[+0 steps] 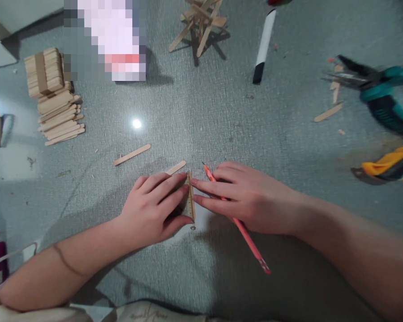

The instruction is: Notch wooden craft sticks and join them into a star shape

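Note:
My left hand (154, 203) grips a short ruler (189, 197) with dark markings, its fingers at the upper end and the thumb at the lower end. A thin wooden strip seems to lie along the ruler's right edge; I cannot tell them fully apart. Two fingertips of my right hand (251, 194) touch that edge. A salmon-coloured pencil (243, 232) is held in my right hand, tip pointing up and left. One craft stick (177, 167) sticks out from behind my left fingers. Another craft stick (132, 154) lies farther left.
At the left are a banded bundle of craft sticks (50, 71) and a loose pile of sticks (62, 118). A stick structure (201, 22) and a white-and-black pen (264, 47) lie at the back. Teal-handled pliers (386, 94) and a yellow cutter (389, 163) lie right, near stick scraps (328, 112).

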A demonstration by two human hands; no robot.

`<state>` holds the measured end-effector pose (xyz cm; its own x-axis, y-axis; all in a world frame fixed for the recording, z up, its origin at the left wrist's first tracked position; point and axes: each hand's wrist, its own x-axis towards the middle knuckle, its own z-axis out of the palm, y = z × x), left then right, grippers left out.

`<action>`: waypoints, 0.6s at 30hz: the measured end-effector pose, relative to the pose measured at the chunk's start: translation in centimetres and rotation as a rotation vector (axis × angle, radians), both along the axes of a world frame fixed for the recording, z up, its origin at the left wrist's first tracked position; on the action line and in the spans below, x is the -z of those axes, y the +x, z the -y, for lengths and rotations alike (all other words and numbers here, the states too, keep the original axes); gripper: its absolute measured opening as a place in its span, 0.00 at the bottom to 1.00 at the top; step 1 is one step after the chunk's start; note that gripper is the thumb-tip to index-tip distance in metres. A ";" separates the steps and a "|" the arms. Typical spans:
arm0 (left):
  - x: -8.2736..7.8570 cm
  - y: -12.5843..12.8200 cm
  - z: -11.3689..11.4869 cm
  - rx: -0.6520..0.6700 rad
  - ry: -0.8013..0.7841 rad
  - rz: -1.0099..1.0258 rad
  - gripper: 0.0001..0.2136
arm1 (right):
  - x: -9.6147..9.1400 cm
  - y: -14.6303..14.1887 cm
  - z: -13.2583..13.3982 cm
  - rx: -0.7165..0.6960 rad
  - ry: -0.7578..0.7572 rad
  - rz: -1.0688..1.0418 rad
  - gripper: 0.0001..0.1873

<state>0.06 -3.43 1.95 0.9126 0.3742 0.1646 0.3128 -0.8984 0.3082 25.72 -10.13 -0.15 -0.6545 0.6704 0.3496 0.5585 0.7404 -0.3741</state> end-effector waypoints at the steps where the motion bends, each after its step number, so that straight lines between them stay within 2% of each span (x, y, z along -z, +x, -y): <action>1: 0.0 0.0 0.0 0.004 0.006 -0.006 0.25 | 0.0 0.0 0.0 -0.001 0.002 0.000 0.14; 14: -0.2 0.1 -0.1 0.040 0.048 -0.059 0.24 | 0.0 -0.2 0.0 0.013 -0.028 0.016 0.15; 18: -0.2 0.2 -0.1 0.038 0.039 -0.053 0.24 | -0.2 -0.1 0.0 0.025 -0.047 -0.050 0.15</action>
